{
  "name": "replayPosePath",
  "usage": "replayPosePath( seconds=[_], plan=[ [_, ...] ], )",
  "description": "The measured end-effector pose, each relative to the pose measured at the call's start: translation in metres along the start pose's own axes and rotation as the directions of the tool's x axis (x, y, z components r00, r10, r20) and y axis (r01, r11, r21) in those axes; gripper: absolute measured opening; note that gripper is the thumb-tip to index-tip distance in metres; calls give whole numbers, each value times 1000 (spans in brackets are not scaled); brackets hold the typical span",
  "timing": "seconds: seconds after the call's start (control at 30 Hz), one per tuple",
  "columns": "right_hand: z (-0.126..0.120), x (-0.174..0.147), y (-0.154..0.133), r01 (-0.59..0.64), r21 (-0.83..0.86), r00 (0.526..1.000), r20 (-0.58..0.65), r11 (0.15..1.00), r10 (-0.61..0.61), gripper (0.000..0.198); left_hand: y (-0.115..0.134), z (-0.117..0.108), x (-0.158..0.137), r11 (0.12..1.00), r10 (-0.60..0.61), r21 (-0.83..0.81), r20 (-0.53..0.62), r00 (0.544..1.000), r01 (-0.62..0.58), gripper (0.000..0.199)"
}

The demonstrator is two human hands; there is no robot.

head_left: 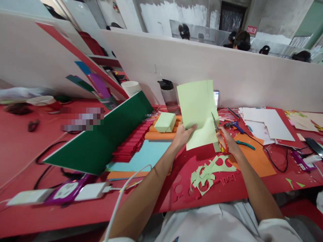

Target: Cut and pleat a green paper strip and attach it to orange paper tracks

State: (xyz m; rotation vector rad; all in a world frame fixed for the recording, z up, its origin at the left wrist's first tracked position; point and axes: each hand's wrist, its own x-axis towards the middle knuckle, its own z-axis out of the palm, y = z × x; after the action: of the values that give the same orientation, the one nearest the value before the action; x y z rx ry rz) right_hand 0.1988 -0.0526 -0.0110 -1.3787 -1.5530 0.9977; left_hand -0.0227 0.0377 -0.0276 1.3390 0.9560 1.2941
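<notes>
A sheet of light green paper (198, 111) is held up over the red table, pinched at its lower left by my left hand (183, 135). My right hand (227, 140) grips a pair of scissors (223, 138) with red-orange handles. Their blades lie along the sheet's right side, where a narrow strip stands partly apart from the rest. Below the sheet, a heap of green paper scraps (208, 174) with round cut-outs lies on the table. A small light green paper box (165, 122) sits on orange paper rolls (161, 135) to the left of my left hand.
A green board (106, 137) leans at the left beside folded red paper (133, 143). A water bottle (169, 95) stands at the back. To the right lie a glue gun (236, 126), orange paper (254, 161) and white sheets (270, 122). A white cable (121, 198) crosses my left forearm.
</notes>
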Motion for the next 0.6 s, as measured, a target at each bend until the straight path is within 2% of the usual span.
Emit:
replayPosePath(
  seconds=[0.33, 0.6],
  plan=[
    [1, -1, 1, -37, 69, 998, 55, 997, 33, 60, -10, 0, 3, 1000, 1, -5, 11, 1000, -1, 55],
    [-1, -2, -1, -37, 50, 996, 84, 998, 33, 67, -10, 0, 4, 1000, 3, 6, 11, 1000, -3, 55]
  ],
)
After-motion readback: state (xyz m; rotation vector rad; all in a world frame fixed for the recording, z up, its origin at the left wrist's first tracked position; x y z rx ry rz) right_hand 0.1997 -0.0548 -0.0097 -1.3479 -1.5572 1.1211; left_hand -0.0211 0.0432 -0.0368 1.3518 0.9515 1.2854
